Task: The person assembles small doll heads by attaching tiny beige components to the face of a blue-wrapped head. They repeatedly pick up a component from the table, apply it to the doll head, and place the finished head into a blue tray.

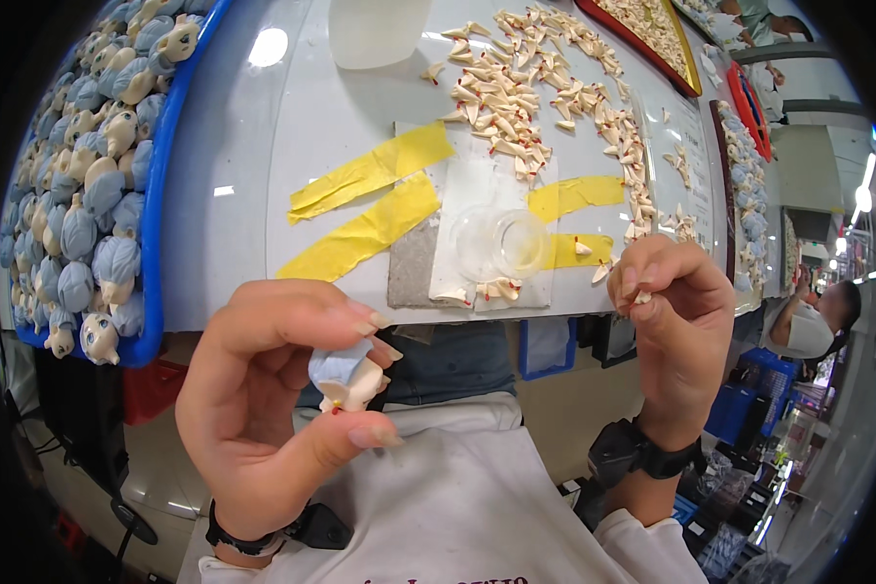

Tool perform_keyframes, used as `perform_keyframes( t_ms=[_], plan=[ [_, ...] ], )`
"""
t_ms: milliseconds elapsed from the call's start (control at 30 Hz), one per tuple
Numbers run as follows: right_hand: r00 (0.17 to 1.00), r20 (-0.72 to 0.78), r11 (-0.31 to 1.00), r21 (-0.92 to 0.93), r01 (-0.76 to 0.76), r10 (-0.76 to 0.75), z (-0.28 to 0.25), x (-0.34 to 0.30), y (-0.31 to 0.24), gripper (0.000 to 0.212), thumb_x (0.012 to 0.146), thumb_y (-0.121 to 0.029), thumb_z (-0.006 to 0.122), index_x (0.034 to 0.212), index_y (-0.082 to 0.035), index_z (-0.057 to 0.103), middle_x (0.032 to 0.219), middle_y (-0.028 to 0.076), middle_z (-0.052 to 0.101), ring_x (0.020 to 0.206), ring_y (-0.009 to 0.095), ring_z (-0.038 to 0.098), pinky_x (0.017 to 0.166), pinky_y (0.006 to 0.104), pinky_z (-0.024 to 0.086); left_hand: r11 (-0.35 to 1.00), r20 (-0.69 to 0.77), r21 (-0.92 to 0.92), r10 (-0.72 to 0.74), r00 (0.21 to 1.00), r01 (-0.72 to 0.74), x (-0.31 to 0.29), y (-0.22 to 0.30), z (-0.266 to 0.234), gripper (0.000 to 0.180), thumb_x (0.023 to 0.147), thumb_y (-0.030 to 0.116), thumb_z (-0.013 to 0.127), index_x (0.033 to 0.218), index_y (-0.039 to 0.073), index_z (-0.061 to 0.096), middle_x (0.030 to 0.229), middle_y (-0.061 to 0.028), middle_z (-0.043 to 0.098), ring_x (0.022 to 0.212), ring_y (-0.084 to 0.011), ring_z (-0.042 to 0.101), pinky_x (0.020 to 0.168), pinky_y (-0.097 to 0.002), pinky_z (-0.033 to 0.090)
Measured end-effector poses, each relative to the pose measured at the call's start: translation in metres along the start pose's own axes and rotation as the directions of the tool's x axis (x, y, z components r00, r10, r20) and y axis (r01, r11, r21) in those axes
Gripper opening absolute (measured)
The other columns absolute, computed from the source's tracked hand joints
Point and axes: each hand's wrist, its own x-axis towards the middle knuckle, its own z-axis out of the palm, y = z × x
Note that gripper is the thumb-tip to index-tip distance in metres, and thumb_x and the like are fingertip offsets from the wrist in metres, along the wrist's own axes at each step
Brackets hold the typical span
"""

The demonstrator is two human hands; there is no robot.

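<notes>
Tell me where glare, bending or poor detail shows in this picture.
Head view: a round reflection glares on the white table; head view: the blue tray looks bowed and the corners go black; head view: ceiling lights at far right look washed-out; head view: the tiny piece in the right hand lacks clear detail.

The near doll head [343,378] has pale blue hair, cream skin, a yellow dot and a red dot. The heads [78,234] on the left are blue and cream too, in a bright blue bin [154,214]. The far bits [501,92] are cream with red tips, and the near right bit [642,297] is cream. The tape [360,231] is plain yellow. The table [224,127] looks white, the board [414,261] grey. The shirt [448,496] is white with dark purple letters.
</notes>
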Motion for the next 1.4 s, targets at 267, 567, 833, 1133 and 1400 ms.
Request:
perform_keyframes(
  t_ms=[267, 567, 833, 1133, 1400],
  plan=[
    [0.988, -0.156, 0.995, -0.098, -0.014, -0.001, -0.008, -0.003, -0.013, 0.013, 0.074, 0.002, 0.061, 0.085, 0.003, 0.054, 0.082, 0.012, 0.059, 0.068, 0.015, 0.056, 0.064, 0.0264, 0.047, 0.999, 0.055, -0.032, 0.026, 0.998, -0.024, -0.001, -0.001, -0.007, 0.048, 0.064, 0.020, 0.076, 0.098, -0.001, 0.049, 0.095, -0.0120, 0.049, 0.078, -0.0181, 0.054, 0.063, -0.0254, 0.047],
    [0.895, -0.426, 0.846, -0.519, -0.121, -0.134, -0.075, 0.003, -0.029, 0.016, 0.076, -0.006, 0.063, 0.089, 0.001, 0.058, 0.074, 0.004, 0.057, 0.065, 0.008, 0.050, 0.060, 0.0194, 0.038, 0.995, 0.065, -0.017, 0.104, 0.992, -0.103, 0.002, -0.002, -0.015, 0.042, 0.067, 0.007, 0.073, 0.100, -0.004, 0.049, 0.099, -0.0149, 0.049, 0.078, -0.0189, 0.057, 0.066, -0.0256, 0.049],
    [0.922, -0.338, 0.607, -0.778, -0.161, -0.188, -0.099, 0.013, -0.023, 0.012, 0.074, -0.002, 0.062, 0.086, 0.002, 0.061, 0.077, 0.004, 0.059, 0.070, 0.008, 0.053, 0.067, 0.0196, 0.042, 0.996, -0.009, 0.032, 0.086, 0.996, -0.086, 0.004, 0.000, -0.011, 0.041, 0.067, 0.009, 0.072, 0.099, -0.003, 0.049, 0.099, -0.0144, 0.049, 0.077, -0.0174, 0.056, 0.064, -0.0250, 0.048],
    [0.977, 0.008, 0.337, -0.938, 0.081, -0.214, -0.061, 0.022, -0.017, 0.017, 0.068, -0.001, 0.060, 0.085, -0.002, 0.061, 0.082, 0.007, 0.059, 0.079, 0.020, 0.055, 0.070, 0.0287, 0.041, 0.987, -0.066, 0.150, 0.072, 0.995, -0.062, 0.006, 0.005, -0.012, 0.042, 0.068, 0.020, 0.071, 0.099, 0.000, 0.050, 0.099, -0.0116, 0.048, 0.075, -0.0152, 0.053, 0.062, -0.0233, 0.045],
    [0.962, -0.074, 0.271, -0.962, 0.001, -0.264, -0.052, 0.022, -0.022, 0.011, 0.068, -0.002, 0.060, 0.079, -0.002, 0.061, 0.079, 0.010, 0.056, 0.077, 0.025, 0.053, 0.069, 0.0307, 0.041, 0.985, -0.126, 0.163, 0.074, 0.989, -0.053, 0.005, 0.006, -0.018, 0.043, 0.067, 0.019, 0.073, 0.098, 0.000, 0.050, 0.098, -0.0120, 0.048, 0.076, -0.0155, 0.054, 0.062, -0.0231, 0.047]
  ],
)
